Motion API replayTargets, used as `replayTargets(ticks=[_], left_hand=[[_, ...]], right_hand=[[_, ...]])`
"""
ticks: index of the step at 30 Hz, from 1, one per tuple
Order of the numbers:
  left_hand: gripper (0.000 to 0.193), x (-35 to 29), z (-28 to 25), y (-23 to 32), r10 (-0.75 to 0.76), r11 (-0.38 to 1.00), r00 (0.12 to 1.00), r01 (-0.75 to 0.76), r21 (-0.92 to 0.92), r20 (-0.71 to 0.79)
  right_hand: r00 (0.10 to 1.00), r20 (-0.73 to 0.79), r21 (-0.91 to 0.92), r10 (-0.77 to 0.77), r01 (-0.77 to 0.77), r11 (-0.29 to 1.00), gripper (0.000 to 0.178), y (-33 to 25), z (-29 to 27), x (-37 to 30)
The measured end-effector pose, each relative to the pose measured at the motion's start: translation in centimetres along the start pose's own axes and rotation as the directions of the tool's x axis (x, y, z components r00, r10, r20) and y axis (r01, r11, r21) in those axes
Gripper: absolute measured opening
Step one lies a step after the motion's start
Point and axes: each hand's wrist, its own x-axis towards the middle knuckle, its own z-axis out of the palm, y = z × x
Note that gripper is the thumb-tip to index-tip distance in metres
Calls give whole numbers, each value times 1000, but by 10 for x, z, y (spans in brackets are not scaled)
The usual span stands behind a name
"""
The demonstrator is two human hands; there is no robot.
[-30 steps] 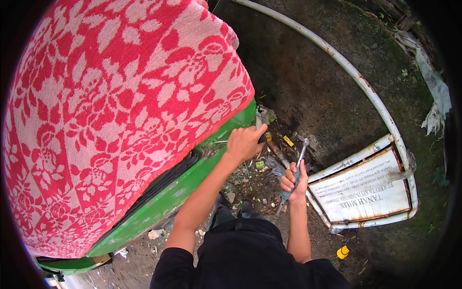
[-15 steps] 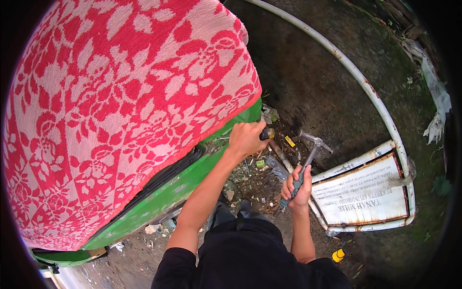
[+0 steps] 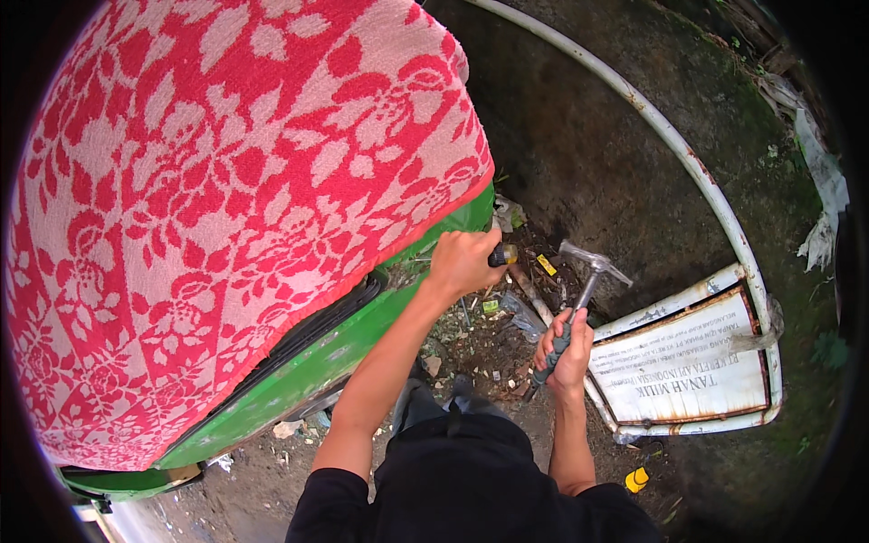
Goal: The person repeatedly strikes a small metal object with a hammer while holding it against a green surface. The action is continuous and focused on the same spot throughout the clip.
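My left hand (image 3: 465, 262) is wrapped round the black and yellow handle of a screwdriver (image 3: 503, 254). Its thin shaft points left, toward the green painted panel (image 3: 348, 342) below the cloth; whether the tip touches the panel I cannot tell. In my right hand (image 3: 563, 351) is a hammer (image 3: 593, 271), gripped by its dark green handle. The metal head points up and away from me, to the right of the screwdriver and apart from it.
A red and pink floral cloth (image 3: 244, 181) drapes over the green body at left. On the right stand a curved white pipe (image 3: 661, 131) and a rusty-edged white sign (image 3: 683, 371). Litter and a stick (image 3: 529, 291) lie on the ground, with a yellow object (image 3: 636, 480) near my right elbow.
The hammer head has tilted slightly, and my right hand has shifted a little to the right. My left hand and the screwdriver stay nearly in place.
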Motion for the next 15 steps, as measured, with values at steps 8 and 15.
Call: replayTargets(ticks=[8, 15], left_hand=[[31, 3, 2, 0, -2, 999, 1000, 2, -54, 7], [29, 5, 4, 1, -31, 999, 1000, 31, -35, 4]], right_hand=[[988, 47, -220, 149, -136, 966, 51, 10, -2, 5], [989, -77, 148, -125, 135, 980, 50, -7, 19, 3]])
